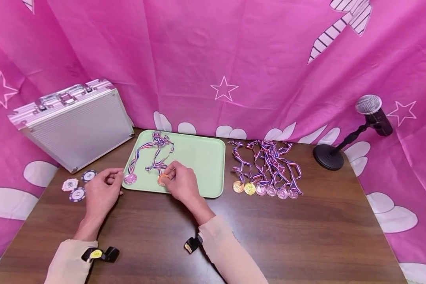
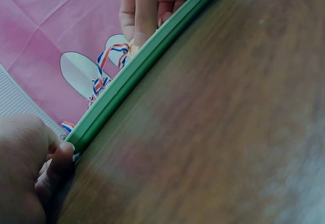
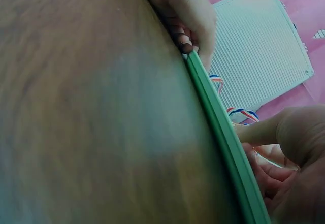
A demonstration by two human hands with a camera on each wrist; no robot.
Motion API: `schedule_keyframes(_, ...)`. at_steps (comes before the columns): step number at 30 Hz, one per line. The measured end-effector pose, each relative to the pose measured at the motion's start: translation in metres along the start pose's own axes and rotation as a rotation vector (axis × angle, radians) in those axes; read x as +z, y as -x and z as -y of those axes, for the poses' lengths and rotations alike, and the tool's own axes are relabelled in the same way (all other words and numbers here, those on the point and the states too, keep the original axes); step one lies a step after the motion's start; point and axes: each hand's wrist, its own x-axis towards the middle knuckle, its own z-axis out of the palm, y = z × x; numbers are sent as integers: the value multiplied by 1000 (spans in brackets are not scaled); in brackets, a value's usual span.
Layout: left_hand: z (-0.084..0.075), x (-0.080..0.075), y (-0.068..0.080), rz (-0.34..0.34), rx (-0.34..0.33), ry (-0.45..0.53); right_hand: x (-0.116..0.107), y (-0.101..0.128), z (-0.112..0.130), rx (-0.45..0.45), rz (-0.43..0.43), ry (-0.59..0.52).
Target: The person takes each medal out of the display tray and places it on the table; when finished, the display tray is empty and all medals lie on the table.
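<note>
A light green tray [image 1: 202, 165] lies on the table, holding two medals on red, white and blue ribbons. My left hand [image 1: 104, 189] is at the tray's near left corner; its thumb and fingers pinch the rim, as the left wrist view shows. Close to those fingertips lies a pinkish-silver medal [image 1: 130, 179]. With thumb and fingers, my right hand [image 1: 182, 182] holds a bronze medal [image 1: 162, 180] near the tray's front edge. That medal's ribbon [image 1: 158, 157] trails back in loose twists toward the tray's far left, meeting the other ribbon in a tangle.
Right of the tray is a row of several medals [image 1: 250, 188] with their ribbons bunched behind. A microphone on a stand [image 1: 329, 156] is at the far right. A silver case [image 1: 78, 130] stands at the back left, with poker chips [image 1: 77, 194] in front of it.
</note>
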Motion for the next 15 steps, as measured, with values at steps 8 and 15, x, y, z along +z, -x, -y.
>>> schedule_keyframes(8,2,3,-2,-18,-9,-6,-31,7,6,-4,22,-181)
schedule_keyframes(15,0,2,0,-8,-14,-6,-57,12,12,78,29,-371)
